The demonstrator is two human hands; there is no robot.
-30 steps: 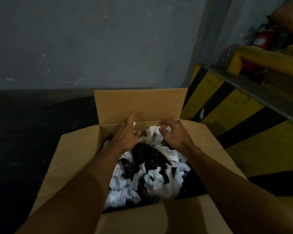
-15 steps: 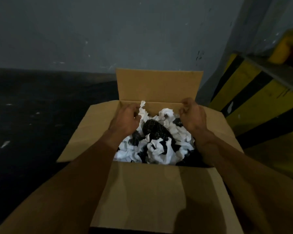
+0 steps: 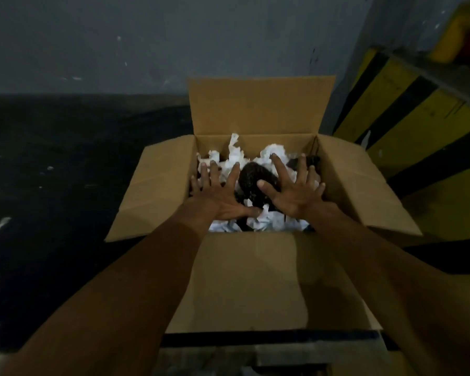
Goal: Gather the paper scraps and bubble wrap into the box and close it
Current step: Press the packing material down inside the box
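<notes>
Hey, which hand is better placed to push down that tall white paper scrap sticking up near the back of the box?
Left. The left hand is spread open with its fingertips just below the tall paper scrap; the right hand is spread farther right.

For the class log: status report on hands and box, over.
Both open: left hand, right hand, fingers spread over paper scraps. Box unclosed, all flaps open. One tall scrap pokes up at back.

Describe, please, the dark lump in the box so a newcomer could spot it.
Find the open cardboard box on the floor. Inside, between the left hand and right hand, a rounded lump sits among white paper scraps. Unlike them, it is black and bumpy.
</notes>
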